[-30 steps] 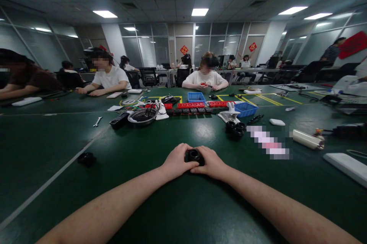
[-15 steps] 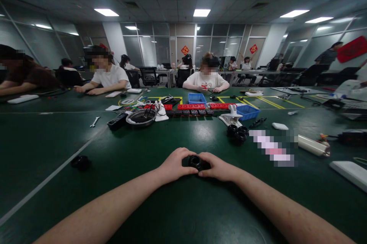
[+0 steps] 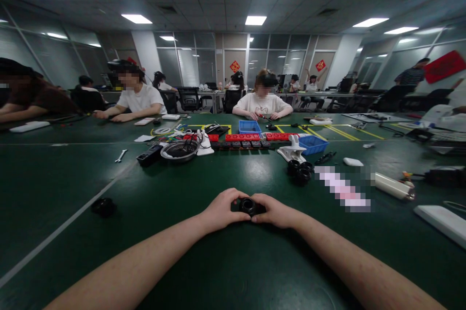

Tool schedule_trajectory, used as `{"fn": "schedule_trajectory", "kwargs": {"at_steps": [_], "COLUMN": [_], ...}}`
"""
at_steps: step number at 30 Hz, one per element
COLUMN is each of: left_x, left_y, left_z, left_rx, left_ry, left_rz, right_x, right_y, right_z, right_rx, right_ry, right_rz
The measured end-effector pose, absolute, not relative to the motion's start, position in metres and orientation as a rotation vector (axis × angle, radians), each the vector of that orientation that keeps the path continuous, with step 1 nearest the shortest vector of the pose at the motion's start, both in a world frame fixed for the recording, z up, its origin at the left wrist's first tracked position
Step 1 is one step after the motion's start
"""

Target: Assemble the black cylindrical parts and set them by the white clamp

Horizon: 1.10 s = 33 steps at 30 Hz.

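Between my two hands, low over the green table, is a round black ring-shaped part with a hole in its middle. My left hand grips it from the left, thumb in front and fingers behind. From the right, my right hand closes round it the same way, the two thumb tips nearly meeting. Part of its right side is hidden by the fingers. A cluster of similar black parts stands ahead to the right, and another black part lies off to the left.
Across the middle lie a metal bowl, red sockets, a white clamp stand and blue bins. A wrench is at left; a cream cylinder and white slab at right. People sit across the table.
My hands and the black part stay in nearly the same place. The view has shifted very slightly; nothing has been taken up or let go.
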<state>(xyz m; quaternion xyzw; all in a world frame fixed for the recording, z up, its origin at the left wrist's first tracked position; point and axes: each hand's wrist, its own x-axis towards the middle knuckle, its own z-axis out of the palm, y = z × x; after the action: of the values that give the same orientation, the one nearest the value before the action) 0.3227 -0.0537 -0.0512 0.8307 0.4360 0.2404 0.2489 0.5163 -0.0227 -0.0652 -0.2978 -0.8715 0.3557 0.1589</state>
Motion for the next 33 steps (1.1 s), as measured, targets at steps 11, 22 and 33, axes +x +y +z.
{"fn": "schedule_trajectory", "kwargs": {"at_steps": [11,22,33], "left_x": [0.334,0.325,0.318], "left_y": [-0.061,-0.058,-0.051], "left_z": [-0.058,-0.05,-0.054], "left_rx": [2.178,2.257,2.238], "left_ry": [1.468,1.263,1.078], "left_rz": [0.772,0.689,0.635], "right_x": [0.497,0.505,0.517], "right_y": [-0.038,-0.038,-0.027], "right_z": [-0.074,-0.066,-0.059], "right_rx": [-1.386,-1.011,-0.797], "right_ry": [-2.351,-2.498,-2.605], "right_rz": [0.492,0.634,0.934]}}
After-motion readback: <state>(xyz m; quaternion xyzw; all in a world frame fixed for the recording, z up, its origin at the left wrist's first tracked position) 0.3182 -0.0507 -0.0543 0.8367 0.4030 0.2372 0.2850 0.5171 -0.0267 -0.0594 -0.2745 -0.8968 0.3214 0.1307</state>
